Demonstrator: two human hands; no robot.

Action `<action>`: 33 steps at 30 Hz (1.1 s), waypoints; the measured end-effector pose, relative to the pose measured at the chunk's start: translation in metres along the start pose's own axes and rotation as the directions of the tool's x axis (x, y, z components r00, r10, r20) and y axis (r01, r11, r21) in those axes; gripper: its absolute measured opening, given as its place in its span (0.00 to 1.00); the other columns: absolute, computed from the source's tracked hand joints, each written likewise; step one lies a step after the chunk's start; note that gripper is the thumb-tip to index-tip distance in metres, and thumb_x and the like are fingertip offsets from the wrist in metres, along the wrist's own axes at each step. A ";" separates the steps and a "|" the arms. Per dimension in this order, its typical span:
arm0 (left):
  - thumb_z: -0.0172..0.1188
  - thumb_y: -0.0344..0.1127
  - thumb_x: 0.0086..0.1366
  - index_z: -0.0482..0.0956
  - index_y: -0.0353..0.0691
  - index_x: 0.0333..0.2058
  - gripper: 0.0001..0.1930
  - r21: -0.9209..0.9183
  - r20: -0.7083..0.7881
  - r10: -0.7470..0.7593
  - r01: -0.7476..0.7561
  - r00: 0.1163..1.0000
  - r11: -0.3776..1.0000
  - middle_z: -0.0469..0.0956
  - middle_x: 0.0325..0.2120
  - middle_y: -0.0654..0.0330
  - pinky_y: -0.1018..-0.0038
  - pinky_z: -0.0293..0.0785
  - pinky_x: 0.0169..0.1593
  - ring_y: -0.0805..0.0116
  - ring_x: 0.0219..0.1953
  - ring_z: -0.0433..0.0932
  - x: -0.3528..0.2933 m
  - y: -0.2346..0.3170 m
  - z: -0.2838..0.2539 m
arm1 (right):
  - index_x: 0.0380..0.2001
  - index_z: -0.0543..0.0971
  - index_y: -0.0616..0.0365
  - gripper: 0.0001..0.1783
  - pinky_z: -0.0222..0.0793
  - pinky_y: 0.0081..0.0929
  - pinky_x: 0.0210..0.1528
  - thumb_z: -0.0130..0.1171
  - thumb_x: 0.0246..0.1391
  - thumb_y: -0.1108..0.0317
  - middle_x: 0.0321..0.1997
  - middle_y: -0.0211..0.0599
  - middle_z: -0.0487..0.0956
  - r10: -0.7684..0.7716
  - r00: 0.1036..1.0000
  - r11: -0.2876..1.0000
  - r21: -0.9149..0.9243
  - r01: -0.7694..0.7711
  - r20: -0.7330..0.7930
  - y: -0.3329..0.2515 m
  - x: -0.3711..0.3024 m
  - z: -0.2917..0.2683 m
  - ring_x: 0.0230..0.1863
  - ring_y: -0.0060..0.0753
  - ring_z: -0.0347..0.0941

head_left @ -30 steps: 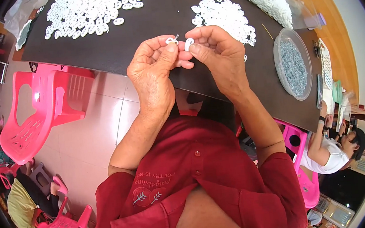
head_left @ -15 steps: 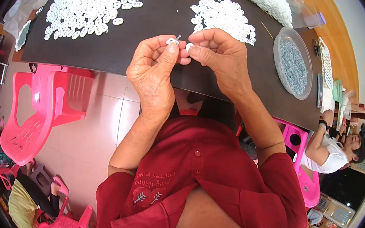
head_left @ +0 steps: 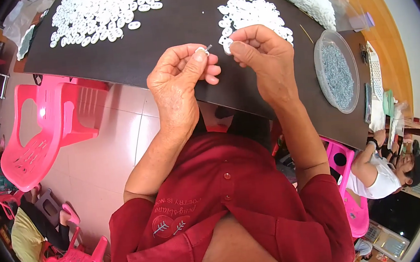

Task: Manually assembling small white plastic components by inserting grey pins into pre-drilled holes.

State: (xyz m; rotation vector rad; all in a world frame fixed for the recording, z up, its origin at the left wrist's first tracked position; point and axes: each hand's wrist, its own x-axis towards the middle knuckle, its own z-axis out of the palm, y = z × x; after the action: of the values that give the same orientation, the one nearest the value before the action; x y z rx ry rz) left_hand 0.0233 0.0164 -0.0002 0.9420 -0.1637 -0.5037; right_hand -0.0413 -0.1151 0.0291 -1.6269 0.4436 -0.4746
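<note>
while the left hand [head_left: 177, 78] pinches a small screw [head_left: 206, 48]; right hand [head_left: 258, 55] grips a white ring [head_left: 226, 44].

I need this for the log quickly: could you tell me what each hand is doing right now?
Left hand: closed, pinching a small white ring with a small screw.
Right hand: closed, pinching a white ring.

The table [head_left: 171, 44] has a dark, matt, smooth top. On it lie heaps of white plastic rings [head_left: 102, 12], slightly glossy. The round tub [head_left: 336, 71] is clear plastic (its grey contents look metallic). The pink chair [head_left: 43, 132] is shiny moulded plastic; the floor tiles [head_left: 106, 156] gleam.
</note>
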 end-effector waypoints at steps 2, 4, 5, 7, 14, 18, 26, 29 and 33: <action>0.55 0.27 0.62 0.73 0.28 0.37 0.07 0.013 0.025 -0.015 0.014 1.000 1.000 0.78 0.26 0.53 0.79 0.75 0.27 0.71 0.25 0.77 -0.001 0.000 0.001 | 0.36 0.78 0.65 0.10 0.63 0.13 0.29 0.60 0.48 0.75 0.27 0.28 0.76 -0.057 0.998 0.998 0.031 0.056 0.039 0.002 0.001 -0.001 0.27 0.16 0.69; 0.55 0.26 0.62 0.73 0.28 0.39 0.08 0.030 0.042 -0.022 0.021 0.999 0.999 0.77 0.26 0.54 0.81 0.74 0.27 0.72 0.24 0.77 -0.003 0.001 0.005 | 0.36 0.78 0.64 0.10 0.63 0.13 0.29 0.60 0.48 0.75 0.26 0.28 0.76 -0.061 0.997 0.997 0.042 0.059 0.041 0.002 0.002 -0.001 0.27 0.15 0.68; 0.55 0.26 0.62 0.73 0.28 0.39 0.08 0.031 0.042 -0.022 0.020 0.999 0.999 0.77 0.26 0.54 0.81 0.74 0.27 0.72 0.24 0.77 -0.004 0.000 0.005 | 0.37 0.79 0.64 0.11 0.63 0.12 0.29 0.60 0.48 0.75 0.26 0.27 0.77 -0.064 0.997 0.997 0.051 0.061 0.044 0.003 0.002 -0.001 0.27 0.14 0.68; 0.55 0.25 0.62 0.72 0.27 0.41 0.09 0.041 0.063 0.016 -0.018 0.998 0.999 0.77 0.26 0.54 0.81 0.74 0.27 0.73 0.24 0.76 -0.005 -0.003 0.005 | 0.37 0.79 0.63 0.10 0.63 0.12 0.29 0.60 0.48 0.75 0.26 0.27 0.77 -0.048 0.998 0.998 0.047 0.046 0.043 0.005 0.002 -0.002 0.27 0.14 0.68; 0.54 0.24 0.62 0.73 0.28 0.41 0.09 0.083 0.051 0.039 -0.043 0.998 0.996 0.77 0.26 0.55 0.83 0.73 0.27 0.75 0.24 0.76 -0.006 -0.005 0.006 | 0.36 0.80 0.63 0.09 0.62 0.12 0.28 0.60 0.49 0.73 0.26 0.26 0.76 -0.010 0.999 0.999 0.032 0.009 0.042 0.006 0.003 -0.002 0.26 0.14 0.67; 0.54 0.24 0.62 0.73 0.29 0.40 0.08 0.126 0.039 0.051 -0.056 0.998 0.991 0.77 0.26 0.56 0.83 0.72 0.27 0.76 0.24 0.75 -0.006 -0.005 0.007 | 0.36 0.80 0.63 0.09 0.63 0.12 0.28 0.60 0.49 0.73 0.26 0.26 0.77 -0.019 0.998 1.000 0.016 0.019 0.060 0.007 0.004 -0.001 0.26 0.14 0.67; 0.54 0.24 0.61 0.73 0.29 0.39 0.08 0.128 0.006 0.023 -0.024 1.000 0.991 0.77 0.26 0.57 0.84 0.72 0.27 0.77 0.24 0.76 -0.006 -0.005 0.005 | 0.36 0.79 0.64 0.09 0.63 0.12 0.29 0.59 0.49 0.74 0.26 0.27 0.77 -0.019 0.999 1.000 -0.006 0.019 0.039 0.008 0.005 0.001 0.26 0.14 0.67; 0.54 0.24 0.61 0.74 0.30 0.39 0.08 0.120 0.010 0.017 -0.018 1.000 0.993 0.77 0.26 0.57 0.84 0.72 0.27 0.77 0.24 0.76 -0.005 -0.005 0.004 | 0.36 0.79 0.64 0.09 0.63 0.12 0.29 0.59 0.49 0.74 0.26 0.27 0.77 -0.059 0.997 0.998 -0.020 0.060 0.049 0.009 0.005 0.002 0.26 0.14 0.67; 0.54 0.24 0.61 0.74 0.30 0.39 0.07 0.124 0.009 0.019 -0.019 1.000 0.992 0.77 0.26 0.58 0.84 0.72 0.27 0.77 0.24 0.76 -0.005 -0.005 0.004 | 0.36 0.79 0.64 0.09 0.63 0.11 0.29 0.60 0.49 0.75 0.26 0.27 0.77 -0.061 0.997 0.998 0.004 0.061 0.045 0.008 0.005 0.005 0.25 0.14 0.67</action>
State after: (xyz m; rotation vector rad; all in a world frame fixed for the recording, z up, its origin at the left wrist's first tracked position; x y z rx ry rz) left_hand 0.0159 0.0139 -0.0017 1.0593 -0.2127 -0.4838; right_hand -0.0349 -0.1147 0.0210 -1.6488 0.3603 -0.4829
